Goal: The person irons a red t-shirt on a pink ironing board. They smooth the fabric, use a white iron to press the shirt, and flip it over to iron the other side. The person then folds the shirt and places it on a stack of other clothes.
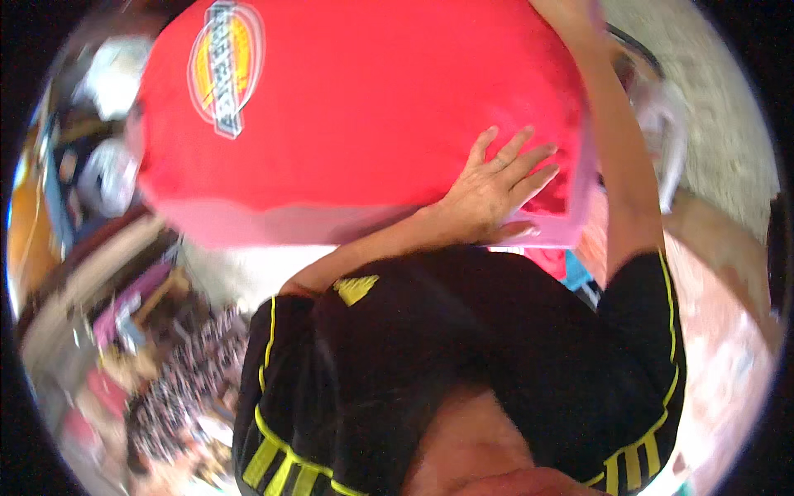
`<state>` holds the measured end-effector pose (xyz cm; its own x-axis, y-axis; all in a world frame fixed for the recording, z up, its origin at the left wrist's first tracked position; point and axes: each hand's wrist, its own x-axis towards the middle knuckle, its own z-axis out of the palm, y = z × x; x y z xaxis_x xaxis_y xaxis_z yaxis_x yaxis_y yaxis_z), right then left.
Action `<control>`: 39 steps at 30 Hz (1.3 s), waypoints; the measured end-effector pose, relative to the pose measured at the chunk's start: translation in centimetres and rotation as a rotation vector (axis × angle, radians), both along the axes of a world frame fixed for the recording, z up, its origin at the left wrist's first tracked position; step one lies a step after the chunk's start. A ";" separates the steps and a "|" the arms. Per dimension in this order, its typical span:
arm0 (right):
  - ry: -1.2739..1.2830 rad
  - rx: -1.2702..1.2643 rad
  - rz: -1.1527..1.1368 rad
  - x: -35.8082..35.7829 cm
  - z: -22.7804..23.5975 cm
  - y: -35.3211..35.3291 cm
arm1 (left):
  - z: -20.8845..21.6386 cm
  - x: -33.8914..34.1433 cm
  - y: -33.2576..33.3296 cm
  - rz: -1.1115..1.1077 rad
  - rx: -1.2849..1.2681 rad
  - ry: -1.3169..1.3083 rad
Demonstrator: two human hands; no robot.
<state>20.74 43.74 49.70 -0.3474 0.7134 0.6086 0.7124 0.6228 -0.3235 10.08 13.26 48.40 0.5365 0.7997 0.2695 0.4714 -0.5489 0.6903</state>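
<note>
A broad piece of red cloth (372, 99) is spread over a pink board or tabletop (256, 225), whose edge shows along the near side. Towards the far left of the cloth is an oval emblem (225, 70) in yellow and orange with a grey band across it. My left hand (495, 183) rests palm down near the cloth's close right corner, fingers spread, and the cloth wrinkles beside the fingertips. My right arm reaches forward along the right side of the board. At the top edge of the view my right hand (571, 18) is partly cut off, and its fingers are hidden.
White plastic bags (112, 78) and blurred clutter lie to the left. Lower left is black-and-white patterned cloth (186, 388) among mixed items. A whitish object (666, 124) stands on the pale floor (719, 91) at the right, close to my right arm.
</note>
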 end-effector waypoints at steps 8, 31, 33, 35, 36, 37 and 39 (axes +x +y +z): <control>-0.429 -0.198 -0.093 -0.6 -3.6 -20.1 | -1.4 -14.6 -7.3 0.821 -0.052 0.540; -0.425 -0.082 -0.107 1.6 -4.1 -20.5 | -2.7 -27.0 -13.6 1.098 -0.108 0.123; -0.383 -0.149 -0.100 3.6 -3.1 -22.2 | -3.2 -27.0 -13.9 1.098 -0.080 0.087; -0.240 -0.280 -0.132 5.9 -1.6 -25.7 | -3.5 -26.5 -13.8 1.135 -0.067 0.039; -0.185 -0.238 -0.228 7.3 -1.4 -27.1 | -4.7 -26.9 -13.7 1.109 -0.122 -0.235; -0.131 -0.195 -0.320 9.0 -1.6 -28.7 | -5.6 -27.2 -14.1 1.099 -0.093 -0.262; -0.016 -0.203 -0.523 11.1 -3.2 -32.3 | -5.2 -26.9 -13.4 1.020 0.031 -0.333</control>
